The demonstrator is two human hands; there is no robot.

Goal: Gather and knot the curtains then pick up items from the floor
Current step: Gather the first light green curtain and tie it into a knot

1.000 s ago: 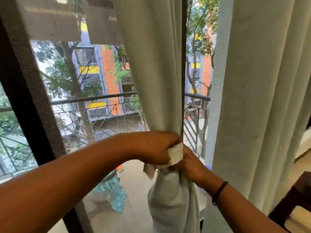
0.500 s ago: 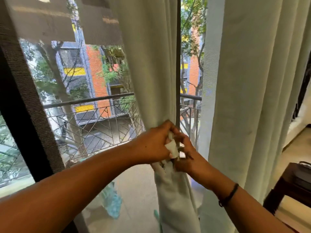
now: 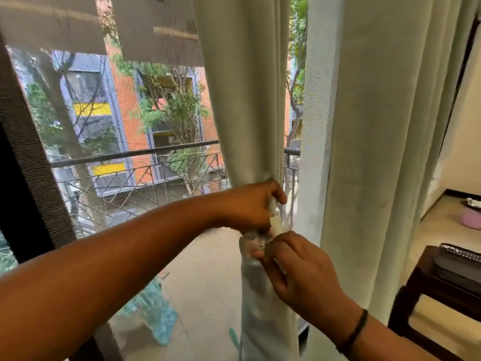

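A pale green curtain (image 3: 242,100) hangs in front of the window, bunched tight at waist height. My left hand (image 3: 247,207) is closed around the gathered cloth and a light strip of fabric (image 3: 276,222) at the bunch. Just below it my right hand (image 3: 296,272) pinches the same strip and the cloth, a black band on its wrist. The lower curtain (image 3: 265,321) hangs down in a narrow column under both hands. A second, wider curtain (image 3: 377,126) hangs loose to the right.
A dark window frame (image 3: 28,165) stands at the left, with a mesh screen and balcony railing (image 3: 135,173) behind. A teal patterned cloth (image 3: 156,316) lies low outside. A dark wooden table (image 3: 442,290) with a grey object sits at the right, a pink container (image 3: 471,217) beyond it.
My right hand has dropped from level with the left to just below it, still on the strip. The view has shifted right, showing more of the room and table.
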